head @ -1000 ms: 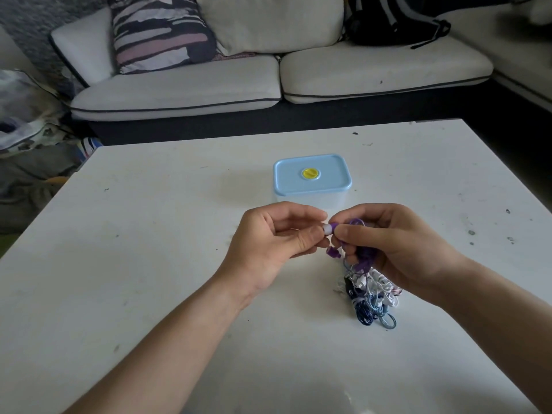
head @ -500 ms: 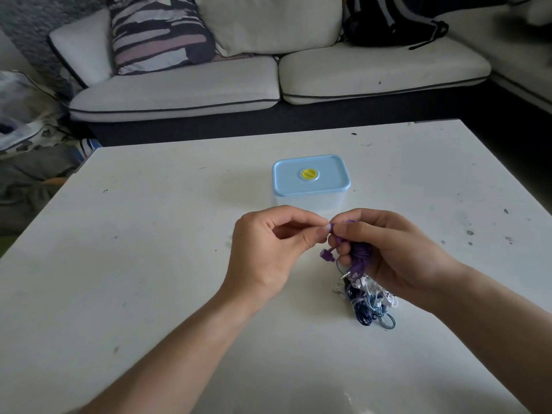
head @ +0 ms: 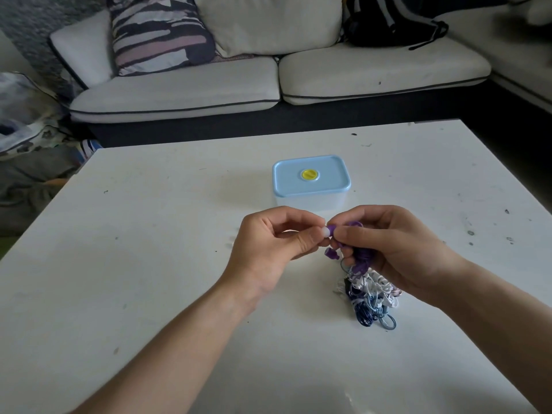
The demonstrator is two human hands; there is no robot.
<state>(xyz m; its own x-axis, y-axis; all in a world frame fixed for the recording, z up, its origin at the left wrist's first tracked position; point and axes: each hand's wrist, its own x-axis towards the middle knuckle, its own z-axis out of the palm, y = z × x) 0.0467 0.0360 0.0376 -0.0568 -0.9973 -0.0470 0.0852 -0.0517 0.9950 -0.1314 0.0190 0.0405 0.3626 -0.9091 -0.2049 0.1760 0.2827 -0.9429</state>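
Above the middle of the white table (head: 149,234), my right hand (head: 397,249) grips a bundled purple earphone cable (head: 361,258). One purple earbud (head: 331,253) dangles below the fingers. My left hand (head: 274,246) pinches the white tip (head: 325,232) of the other purple earbud, right against my right thumb. Under my right hand lies a tangled pile of white and blue cables (head: 370,297) on the table. A closed box with a light blue lid (head: 310,180) and a yellow knob stands just beyond both hands.
A white sofa (head: 268,82) runs along the far side of the table, with a striped cushion (head: 158,34) and a black backpack (head: 388,22) on it. Bags and cloth (head: 27,138) lie on the floor at the left.
The hands have stayed nearly in place. The white earbud tip, hidden half a second ago, shows again between my left fingertips and my right thumb.
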